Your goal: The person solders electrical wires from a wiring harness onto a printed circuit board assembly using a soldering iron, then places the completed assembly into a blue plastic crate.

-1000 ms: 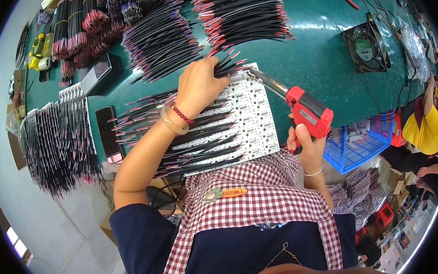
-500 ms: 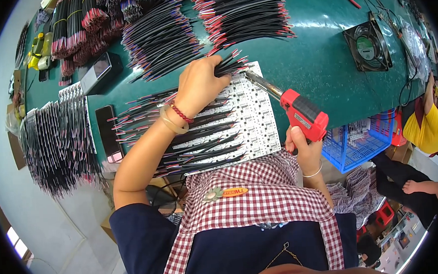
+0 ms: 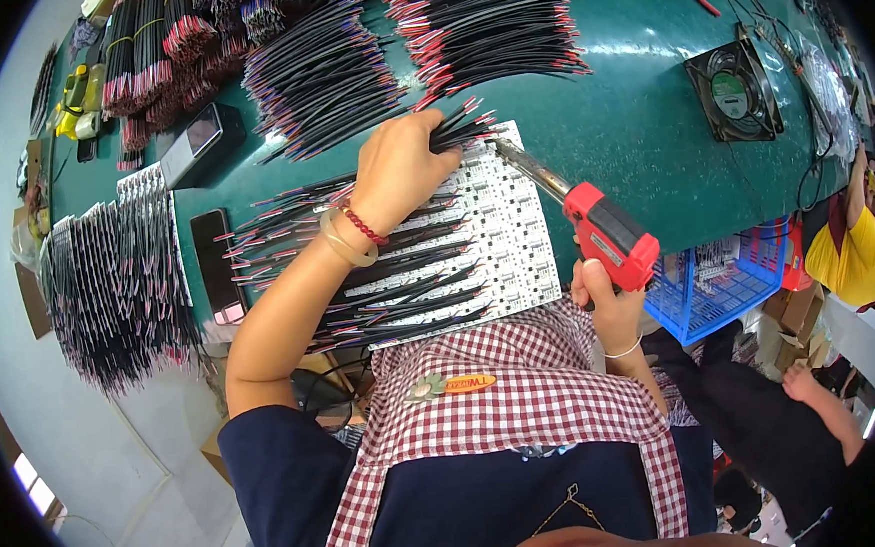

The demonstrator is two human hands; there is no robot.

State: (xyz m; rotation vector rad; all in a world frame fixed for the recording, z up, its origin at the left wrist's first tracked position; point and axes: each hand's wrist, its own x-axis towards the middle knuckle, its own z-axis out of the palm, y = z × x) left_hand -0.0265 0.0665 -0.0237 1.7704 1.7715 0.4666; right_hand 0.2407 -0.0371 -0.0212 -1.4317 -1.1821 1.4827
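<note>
Head view, looking down over a person in a checked apron at a green table (image 3: pixel 638 111).

The left hand (image 3: pixel 396 171) rests on a white panel (image 3: pixel 500 235) of small circuit boards lying at the near edge of the table. Its fingers are curled around a small bunch of black and red wires (image 3: pixel 464 129), pinning them against the top of the panel. More wires already lie in rows across the panel, fanning out to the left. The wrist wears a red bead bracelet and a pale bangle.

The right hand (image 3: pixel 610 303) is closed around the grip of a red soldering gun (image 3: pixel 610 233), held just off the table's near edge. The gun's metal tip (image 3: pixel 516 158) points up and left, meeting the panel's top right corner, just beside the held wires.

Beyond the hands, large bundles of wires (image 3: pixel 482 20) lie along the table's far side. A small black fan (image 3: pixel 732 90) sits to the right. A dark phone (image 3: pixel 217 267) lies left of the panel. A blue basket (image 3: pixel 719 286) stands below the table at right.
</note>
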